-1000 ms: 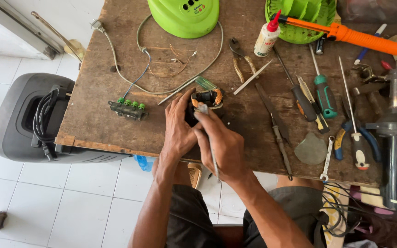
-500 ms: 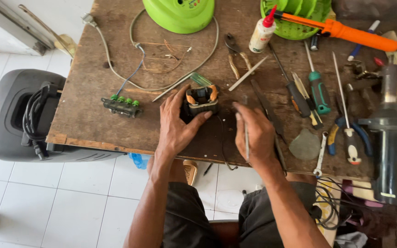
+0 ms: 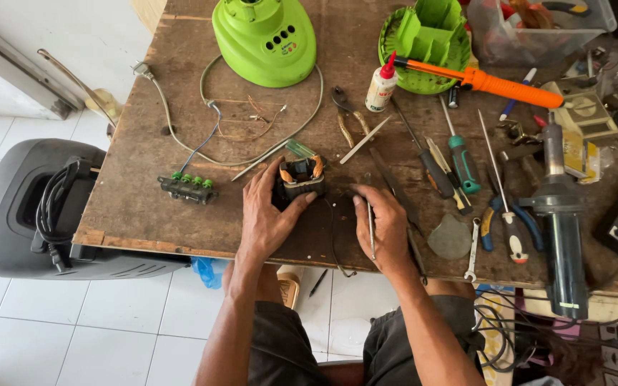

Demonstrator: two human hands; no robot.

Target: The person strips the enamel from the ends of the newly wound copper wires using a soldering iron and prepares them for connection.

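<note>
Left hand (image 3: 270,214) is cupping the small motor stator (image 3: 300,177) on the worn wooden workbench (image 3: 130,200), fingers clamped round it, while our right hand (image 3: 388,229) is pinching a thin metal probe (image 3: 370,227). We are judging the winding work midway; steadying comes next. White floor tiles (image 3: 73,329) are showing below.

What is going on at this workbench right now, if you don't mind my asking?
A person sits at a wooden workbench. The left hand grips a small motor stator with copper windings, and the right hand lies flat on the bench with a thin metal tool under its fingers. Green appliance housings, screwdrivers and pliers lie around them.
</note>
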